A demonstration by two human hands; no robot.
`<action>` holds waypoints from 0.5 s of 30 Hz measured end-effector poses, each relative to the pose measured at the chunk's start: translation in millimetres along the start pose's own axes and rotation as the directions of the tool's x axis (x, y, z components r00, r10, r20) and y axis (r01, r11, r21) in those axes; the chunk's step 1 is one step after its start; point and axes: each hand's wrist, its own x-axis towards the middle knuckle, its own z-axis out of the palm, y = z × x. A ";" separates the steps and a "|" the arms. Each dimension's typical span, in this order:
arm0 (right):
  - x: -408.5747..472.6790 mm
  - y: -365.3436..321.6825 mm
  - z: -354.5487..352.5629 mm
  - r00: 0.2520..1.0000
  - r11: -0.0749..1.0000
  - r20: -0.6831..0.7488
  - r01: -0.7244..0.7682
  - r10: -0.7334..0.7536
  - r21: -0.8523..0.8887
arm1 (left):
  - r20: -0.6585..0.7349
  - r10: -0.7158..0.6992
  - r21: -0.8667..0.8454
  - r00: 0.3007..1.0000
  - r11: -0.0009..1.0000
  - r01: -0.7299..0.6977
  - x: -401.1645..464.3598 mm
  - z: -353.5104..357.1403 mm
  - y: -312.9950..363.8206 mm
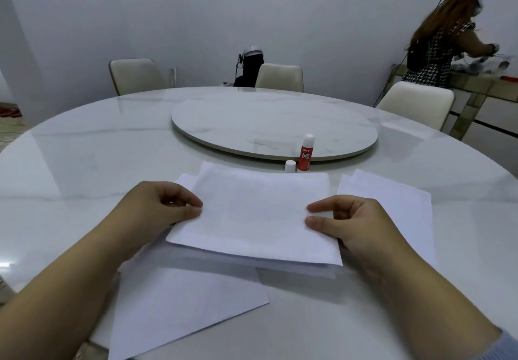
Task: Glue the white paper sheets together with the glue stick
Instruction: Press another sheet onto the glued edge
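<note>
- Both hands are down on the white paper sheets [252,216] at the near edge of the round marble surface [84,149]; the top sheet sits skewed over the ones beneath, its corners not lined up with theirs.
- Left hand [157,208] sits at the left edge of the top sheet; thumb and fingertips [193,205] pinched together right on that edge.
- Right hand [356,225] mirrors it at the right edge; index finger stretched out over the paper, thumb lying flat on the sheet just below it; whether paper is actually nipped between them, I cannot tell.
- Another sheet [182,309] pokes out from under the pile toward the near edge, slanted; more sheets [392,200] lie to the right, partly under the right hand.
- Glue stick [305,153] stands upright just beyond the far edge of the paper, red body, white tip showing, uncapped; its white cap [290,166] stands on the surface just left of it, close but apart.
- Behind the glue, the raised turntable [266,124] fills the middle of the surface.
- Pale chairs [280,76] ring the far side; a person [443,40] stands at a side table, back right, facing away.
</note>
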 end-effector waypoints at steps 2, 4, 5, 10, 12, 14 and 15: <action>1.7 1.4 -0.6 1.000 0.999 -0.008 0.015 -0.015 -0.043 | -0.025 0.016 0.037 1.000 0.999 -0.015 -0.3 1.9 -1.2; 3.8 3.6 1.2 0.999 0.992 -0.028 0.031 -0.035 -0.123 | -0.038 0.028 0.054 0.999 0.998 -0.026 -0.1 3.1 -2.3; 5.6 5.3 2.7 0.998 0.986 -0.038 0.035 -0.042 -0.166 | -0.040 0.033 0.061 0.999 0.998 -0.031 0.1 3.5 -3.3; 9.9 9.6 8.4 0.996 0.963 -0.057 0.047 -0.064 -0.267 | -0.043 0.076 0.127 0.996 0.989 -0.070 1.4 4.2 -9.2; 10.4 9.9 9.9 0.996 0.949 -0.049 0.054 -0.072 -0.309 | -0.039 0.093 0.153 0.995 0.984 -0.086 2.4 4.4 -11.0; 11.0 10.5 10.6 0.996 0.941 -0.050 0.055 -0.076 -0.334 | -0.027 0.114 0.177 0.993 0.978 -0.107 2.9 4.8 -11.3; 11.2 10.7 10.8 0.995 0.936 -0.052 0.057 -0.080 -0.348 | -0.018 0.124 0.189 0.992 0.975 -0.118 3.0 5.0 -11.4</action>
